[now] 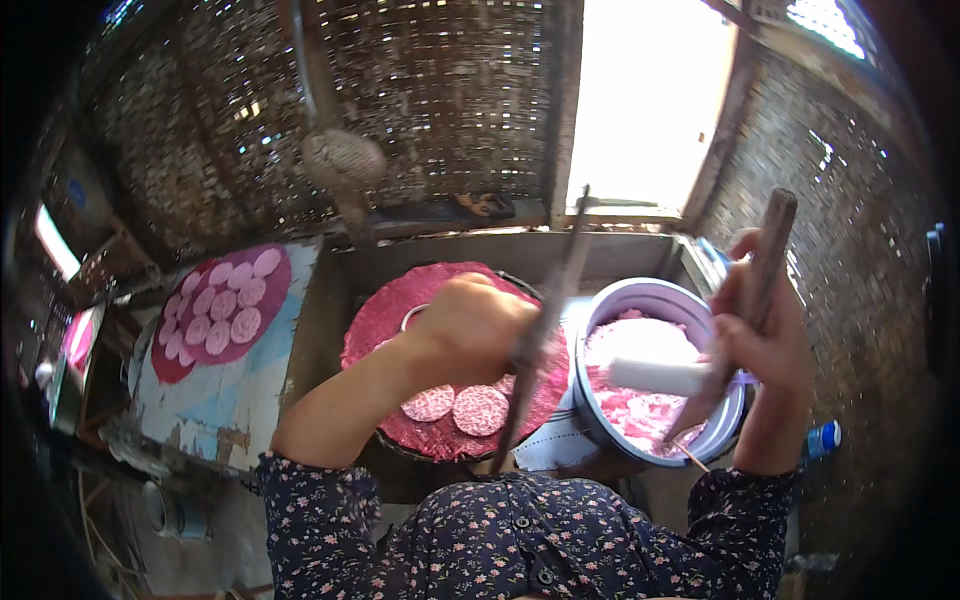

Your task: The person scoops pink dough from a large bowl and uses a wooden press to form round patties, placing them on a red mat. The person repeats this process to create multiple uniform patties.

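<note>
My left hand [470,325] is closed around a dark wooden bar [572,265], smeared by motion, above a round tray covered in pink-red cloth or mesh [370,320]. Pink textured discs [480,410] lie on that tray, partly hidden by my forearm; a pale ring edge shows beside my wrist. My right hand [768,325] grips a second wooden bar [774,235] over a lilac-rimmed bucket [588,385]. From this bar a white cylinder [655,374] sticks out toward the left. Inside the bucket are a whitish mass [640,335] and pink dough-like lumps [630,410].
At the left, several pale pink discs [222,304] lie on a magenta sheet over a worn board [220,400]. A thin stick [692,458] leans at the bucket's near rim. A blue-capped bottle [824,438] is at the right. Woven walls surround a bright opening [645,100].
</note>
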`<state>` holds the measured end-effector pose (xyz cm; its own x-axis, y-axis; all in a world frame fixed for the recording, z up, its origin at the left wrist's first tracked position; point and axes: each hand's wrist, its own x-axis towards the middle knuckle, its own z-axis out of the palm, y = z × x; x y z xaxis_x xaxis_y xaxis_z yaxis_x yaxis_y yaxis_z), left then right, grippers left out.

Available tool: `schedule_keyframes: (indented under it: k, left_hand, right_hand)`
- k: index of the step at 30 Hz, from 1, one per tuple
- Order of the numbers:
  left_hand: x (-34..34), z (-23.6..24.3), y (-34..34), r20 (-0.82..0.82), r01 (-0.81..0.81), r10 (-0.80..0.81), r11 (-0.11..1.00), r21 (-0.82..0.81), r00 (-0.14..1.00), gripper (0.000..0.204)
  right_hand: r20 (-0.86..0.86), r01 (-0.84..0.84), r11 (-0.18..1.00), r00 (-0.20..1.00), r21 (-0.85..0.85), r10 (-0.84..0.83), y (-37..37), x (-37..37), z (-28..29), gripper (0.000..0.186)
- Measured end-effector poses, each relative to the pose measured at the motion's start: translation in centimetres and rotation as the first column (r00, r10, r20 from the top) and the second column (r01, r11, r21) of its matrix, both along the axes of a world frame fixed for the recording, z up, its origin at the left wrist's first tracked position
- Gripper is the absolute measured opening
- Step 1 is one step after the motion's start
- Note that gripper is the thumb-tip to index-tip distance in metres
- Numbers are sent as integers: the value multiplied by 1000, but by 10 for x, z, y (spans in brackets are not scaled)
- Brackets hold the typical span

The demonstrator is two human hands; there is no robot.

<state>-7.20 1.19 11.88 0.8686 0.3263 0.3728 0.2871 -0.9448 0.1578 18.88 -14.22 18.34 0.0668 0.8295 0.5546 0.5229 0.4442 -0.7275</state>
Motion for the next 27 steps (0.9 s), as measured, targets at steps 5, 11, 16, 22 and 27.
schedule_keyframes:
  k: [5, 11, 16, 22, 27]
  left_hand:
    - [43, -48, 33, 186, 274, -209, 834, -480, 960, 38]
    - [137, -60, -22, 928, 942, 167, -97, -321, 334, 20]
    - [92, -28, 5, 928, 891, 208, 276, -360, 310, 18]
    - [37, -19, 19, 940, 877, 199, 346, -333, 278, 24]
    - [18, -18, 15, 908, 754, 188, 509, -416, 374, 28]
  right_hand:
    - [-531, 377, 773, 845, 510, -62, -42, 85, -41, 35]
    - [-811, 411, 734, 486, 541, 325, -25, 35, -142, 27]
    - [153, 408, 902, 909, -140, -387, -48, 63, -200, 49]
    - [740, 693, 307, 671, -652, 57, -64, 106, -296, 22]
    - [842, 648, 604, 536, -463, 70, -67, 131, -279, 17]
